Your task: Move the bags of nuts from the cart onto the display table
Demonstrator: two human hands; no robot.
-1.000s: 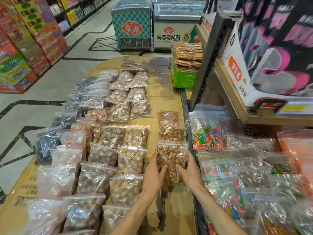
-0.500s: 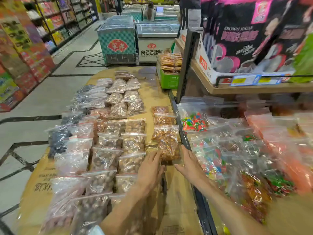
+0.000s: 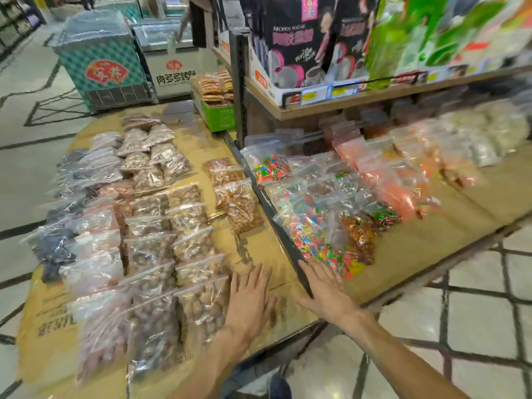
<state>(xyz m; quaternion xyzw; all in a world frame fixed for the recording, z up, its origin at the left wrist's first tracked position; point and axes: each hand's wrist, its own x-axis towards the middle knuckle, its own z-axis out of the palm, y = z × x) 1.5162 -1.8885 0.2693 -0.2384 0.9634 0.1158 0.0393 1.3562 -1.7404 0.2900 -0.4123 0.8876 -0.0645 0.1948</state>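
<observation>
Head view: both hands, left hand and right hand, hover flat, empty, fingers spread. Beyond them on the cardboard-covered display table lies the nearest clear zip bag of golden-brown nuts, long axis pointing away; the cart isn't visible.

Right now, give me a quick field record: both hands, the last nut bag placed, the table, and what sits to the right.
left hand: open, flat, empty, over bare cardboard
right hand: open, empty, at the black divider rail
nearest nut bag in right column: lying flat, released
display table: cardboard-covered, rows of bagged nuts
right side: bags of coloured candy
cart: not in view
</observation>
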